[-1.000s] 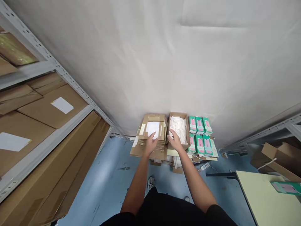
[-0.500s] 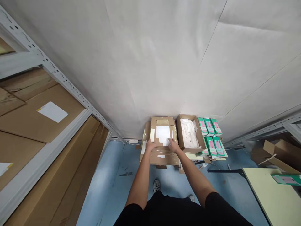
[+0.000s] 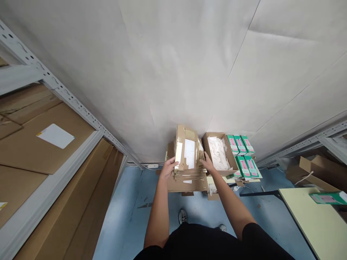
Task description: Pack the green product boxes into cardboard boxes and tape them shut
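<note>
A flattened cardboard box with white labels and brown tape is tilted up over a stack of flattened cardboard. At its left edge my left hand grips it, thumb on top. My right hand holds its right edge, fingers curled around the cardboard. Just right of my right hand stands an open carton holding white packets.
Several green boxes with pink panels stand right of the carton. A shelf rack with large cartons rises at the left. A pale table and an opened brown box are at the right. A grey wall lies ahead.
The flattened box has been lifted from lying flat to a tilt, its left side higher. My hands have moved from its near part to its left and right edges.
</note>
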Demonstrator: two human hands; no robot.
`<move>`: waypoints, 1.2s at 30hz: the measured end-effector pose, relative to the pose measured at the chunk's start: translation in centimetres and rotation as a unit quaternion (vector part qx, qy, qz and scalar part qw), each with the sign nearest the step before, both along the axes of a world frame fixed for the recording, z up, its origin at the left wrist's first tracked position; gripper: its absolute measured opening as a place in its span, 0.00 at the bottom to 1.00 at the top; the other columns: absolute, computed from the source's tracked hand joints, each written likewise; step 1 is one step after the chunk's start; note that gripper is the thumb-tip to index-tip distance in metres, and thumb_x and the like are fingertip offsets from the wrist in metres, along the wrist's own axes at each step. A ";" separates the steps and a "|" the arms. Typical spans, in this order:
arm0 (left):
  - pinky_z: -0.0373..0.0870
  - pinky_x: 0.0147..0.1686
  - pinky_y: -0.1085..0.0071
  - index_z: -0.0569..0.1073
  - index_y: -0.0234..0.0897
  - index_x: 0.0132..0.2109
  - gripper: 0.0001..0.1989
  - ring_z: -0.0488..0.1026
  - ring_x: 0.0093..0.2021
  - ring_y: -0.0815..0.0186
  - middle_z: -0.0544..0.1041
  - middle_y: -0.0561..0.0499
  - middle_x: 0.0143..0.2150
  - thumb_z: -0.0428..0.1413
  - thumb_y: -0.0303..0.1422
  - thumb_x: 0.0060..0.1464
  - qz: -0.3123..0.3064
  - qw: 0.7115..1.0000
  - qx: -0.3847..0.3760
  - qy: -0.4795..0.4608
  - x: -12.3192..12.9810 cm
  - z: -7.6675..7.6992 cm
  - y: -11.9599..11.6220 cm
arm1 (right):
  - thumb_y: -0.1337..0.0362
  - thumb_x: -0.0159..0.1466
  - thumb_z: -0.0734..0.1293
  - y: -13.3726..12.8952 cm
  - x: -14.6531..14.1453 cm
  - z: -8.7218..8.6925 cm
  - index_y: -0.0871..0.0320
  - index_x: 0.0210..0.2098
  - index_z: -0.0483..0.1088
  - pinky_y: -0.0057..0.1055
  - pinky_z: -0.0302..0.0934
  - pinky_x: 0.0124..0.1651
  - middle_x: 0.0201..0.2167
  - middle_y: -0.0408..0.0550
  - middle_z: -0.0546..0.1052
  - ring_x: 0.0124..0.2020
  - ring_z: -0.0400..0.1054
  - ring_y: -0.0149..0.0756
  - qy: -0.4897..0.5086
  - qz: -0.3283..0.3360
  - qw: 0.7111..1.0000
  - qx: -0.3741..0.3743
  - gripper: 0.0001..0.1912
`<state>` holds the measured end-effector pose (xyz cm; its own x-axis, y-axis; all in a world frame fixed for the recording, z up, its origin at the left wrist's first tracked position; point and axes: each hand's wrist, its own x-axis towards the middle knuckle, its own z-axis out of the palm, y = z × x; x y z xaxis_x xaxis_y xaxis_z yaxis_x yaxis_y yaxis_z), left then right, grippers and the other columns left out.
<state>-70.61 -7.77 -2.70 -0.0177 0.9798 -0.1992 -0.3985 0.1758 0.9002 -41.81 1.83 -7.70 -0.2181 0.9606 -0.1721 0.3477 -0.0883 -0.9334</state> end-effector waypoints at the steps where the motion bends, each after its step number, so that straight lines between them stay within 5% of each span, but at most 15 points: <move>1: 0.74 0.50 0.62 0.80 0.34 0.56 0.30 0.80 0.50 0.54 0.84 0.42 0.49 0.71 0.40 0.46 -0.019 1.000 0.011 -0.010 0.0 1.1 0.0 | 0.54 0.59 0.71 0.2 0.5 0.6 0.50 0.75 0.51 0.52 0.54 0.72 0.71 0.53 0.64 0.72 0.57 0.52 0.044 -0.024 0.998 -0.037 0.48; 4: 0.74 0.51 0.62 0.80 0.33 0.57 0.30 0.80 0.51 0.53 0.83 0.40 0.52 0.71 0.38 0.47 -0.059 0.997 0.037 -0.032 0.4 3.9 0.7 | 0.54 0.56 0.74 0.5 1.8 2.6 0.46 0.74 0.54 0.50 0.65 0.63 0.65 0.54 0.72 0.63 0.69 0.50 0.157 -0.049 0.981 -0.107 0.49; 10: 0.74 0.52 0.63 0.70 0.36 0.67 0.41 0.79 0.52 0.56 0.82 0.40 0.54 0.72 0.36 0.48 -0.050 0.996 0.062 -0.027 3.0 6.8 2.6 | 0.60 0.50 0.80 0.8 6.9 7.3 0.48 0.61 0.68 0.36 0.71 0.46 0.42 0.45 0.83 0.42 0.77 0.42 0.303 -0.039 0.949 -0.073 0.40; 18: 0.75 0.46 0.67 0.51 0.46 0.77 0.54 0.79 0.48 0.59 0.79 0.43 0.56 0.69 0.32 0.48 -0.142 0.989 0.040 0.018 12.8 8.5 5.7 | 0.62 0.48 0.81 -0.5 20.4 11.7 0.46 0.55 0.68 0.36 0.71 0.41 0.43 0.44 0.82 0.39 0.78 0.42 0.322 -0.065 0.944 -0.035 0.37; 27: 0.75 0.42 0.70 0.51 0.52 0.76 0.57 0.79 0.43 0.64 0.76 0.44 0.60 0.67 0.27 0.43 -0.295 0.954 0.026 0.049 34.2 10.4 9.6 | 0.59 0.51 0.79 -7.3 42.4 13.1 0.47 0.57 0.68 0.31 0.68 0.39 0.41 0.44 0.80 0.40 0.75 0.39 0.287 -0.187 0.939 0.002 0.35; 36: 0.76 0.42 0.70 0.52 0.52 0.75 0.57 0.79 0.45 0.63 0.74 0.43 0.62 0.69 0.27 0.42 -0.476 0.877 0.025 0.056 60.5 9.5 9.7 | 0.58 0.55 0.77 -22.5 63.7 15.2 0.46 0.62 0.67 0.31 0.67 0.40 0.40 0.43 0.77 0.41 0.72 0.38 0.232 -0.319 0.919 0.027 0.36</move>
